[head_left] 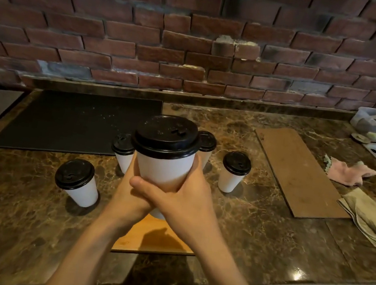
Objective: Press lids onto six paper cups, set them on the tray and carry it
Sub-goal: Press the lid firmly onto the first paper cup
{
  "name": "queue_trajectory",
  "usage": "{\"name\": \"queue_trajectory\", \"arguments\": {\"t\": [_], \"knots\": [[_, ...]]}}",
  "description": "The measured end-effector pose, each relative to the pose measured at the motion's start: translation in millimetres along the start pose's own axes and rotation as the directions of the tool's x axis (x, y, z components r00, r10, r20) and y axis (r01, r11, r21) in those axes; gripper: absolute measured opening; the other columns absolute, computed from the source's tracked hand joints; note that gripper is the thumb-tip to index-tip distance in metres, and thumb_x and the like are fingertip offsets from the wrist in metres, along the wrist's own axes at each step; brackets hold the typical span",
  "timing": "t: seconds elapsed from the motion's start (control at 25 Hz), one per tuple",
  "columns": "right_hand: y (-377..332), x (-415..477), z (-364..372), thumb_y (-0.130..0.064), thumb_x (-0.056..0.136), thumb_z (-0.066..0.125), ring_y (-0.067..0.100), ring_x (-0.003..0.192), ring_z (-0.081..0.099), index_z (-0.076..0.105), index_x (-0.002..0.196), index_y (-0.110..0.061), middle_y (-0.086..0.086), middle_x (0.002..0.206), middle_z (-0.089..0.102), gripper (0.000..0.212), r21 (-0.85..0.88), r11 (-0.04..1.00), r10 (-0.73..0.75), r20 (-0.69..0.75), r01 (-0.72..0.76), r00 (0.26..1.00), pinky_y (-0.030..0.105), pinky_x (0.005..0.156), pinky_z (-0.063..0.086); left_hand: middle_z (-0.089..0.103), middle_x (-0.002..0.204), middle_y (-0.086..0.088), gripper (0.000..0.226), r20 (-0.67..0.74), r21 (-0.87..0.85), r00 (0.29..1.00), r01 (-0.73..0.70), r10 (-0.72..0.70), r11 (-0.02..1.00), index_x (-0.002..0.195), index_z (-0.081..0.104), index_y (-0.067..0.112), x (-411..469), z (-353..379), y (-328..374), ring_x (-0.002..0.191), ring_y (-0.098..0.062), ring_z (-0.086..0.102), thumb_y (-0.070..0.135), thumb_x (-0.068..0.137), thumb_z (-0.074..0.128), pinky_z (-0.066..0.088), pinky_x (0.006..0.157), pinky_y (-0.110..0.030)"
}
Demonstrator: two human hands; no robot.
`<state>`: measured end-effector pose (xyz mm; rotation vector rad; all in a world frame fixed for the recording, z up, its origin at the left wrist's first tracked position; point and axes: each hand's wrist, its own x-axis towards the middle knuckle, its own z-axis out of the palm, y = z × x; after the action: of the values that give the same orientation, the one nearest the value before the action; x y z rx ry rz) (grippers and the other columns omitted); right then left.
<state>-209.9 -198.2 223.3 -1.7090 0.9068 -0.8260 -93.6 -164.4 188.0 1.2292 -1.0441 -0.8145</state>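
Above marbled counter (242,233): left hand (124,183), right hand (185,197) clasp black-lidded paper cup (163,167).

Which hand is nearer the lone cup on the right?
Right. The right hand grips the raised cup just left of the lone cup; the left hand holds the raised cup's other side.

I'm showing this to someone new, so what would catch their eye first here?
The white paper cup with a black lid, held up close to the camera by both the left hand and the right hand. Behind it, four more lidded cups stand on the marble counter, with an orange wooden tray under the hands and a red brick wall behind.
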Motion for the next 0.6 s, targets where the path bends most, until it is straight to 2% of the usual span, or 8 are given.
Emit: {"name": "queue_trajectory", "arguments": {"t": [0.12,0.24,0.28,0.48,0.6], "knots": [[1,0,2,-0.057,0.056,0.084,-0.016,0.107,0.053,0.041,0.129,-0.042,-0.027,0.113,0.058,0.086,0.014,1.000,-0.020,-0.077,0.021,0.997,0.001,0.077,0.046,0.067,0.109,0.023,0.074,0.005,0.015,1.000,-0.014,0.014,1.000,0.127,0.045,0.026,1,0,2,0.105,-0.001,0.063,0.010,0.062,0.076,0.051,0.077,-0.012],[1,1,0,-0.051,0.059,0.087,-0.011,0.107,0.056,0.043,0.131,-0.035,-0.023,0.116,0.060,0.086,0.001,1.000,-0.017,-0.075,0.017,0.997,0.006,0.077,0.048,0.066,0.112,0.018,0.087,0.000,0.069,1.000,-0.031,0.031,0.997,0.134,0.041,0.016,-5,2,7,0.106,-0.002,0.062,0.028,0.057,0.080,0.051,0.078,-0.013],[2,1,-2,-0.051,0.060,0.088,-0.009,0.106,0.057,0.043,0.131,-0.034,-0.022,0.116,0.060,0.086,-0.008,1.000,-0.012,-0.076,0.012,0.997,0.008,0.078,0.049,0.066,0.111,0.015,0.088,-0.006,0.093,1.000,-0.030,0.030,0.995,0.134,0.041,0.014,-7,4,7,0.105,-0.001,0.062,0.028,0.056,0.080,0.051,0.079,-0.013],[-2,-3,1,-0.064,0.054,0.079,0.001,0.115,0.056,0.044,0.133,-0.032,-0.017,0.120,0.060,0.092,-0.022,1.000,-0.018,-0.160,0.014,0.987,0.027,0.091,0.052,0.060,0.115,0.004,0.069,-0.037,0.159,0.998,-0.039,0.046,0.987,0.132,0.042,0.002,-8,15,1,0.104,0.002,0.060,-0.006,0.072,0.075,0.049,0.083,-0.012],[-7,0,1,-0.061,0.055,0.080,0.009,0.120,0.055,0.046,0.130,-0.028,-0.012,0.123,0.060,0.089,-0.055,0.998,-0.043,-0.227,0.032,0.973,0.040,0.099,0.050,0.060,0.114,0.001,0.063,-0.001,0.187,0.999,-0.044,0.045,0.981,0.130,0.045,-0.002,-6,18,1,0.102,0.005,0.060,-0.006,0.073,0.073,0.048,0.081,-0.010]]}}
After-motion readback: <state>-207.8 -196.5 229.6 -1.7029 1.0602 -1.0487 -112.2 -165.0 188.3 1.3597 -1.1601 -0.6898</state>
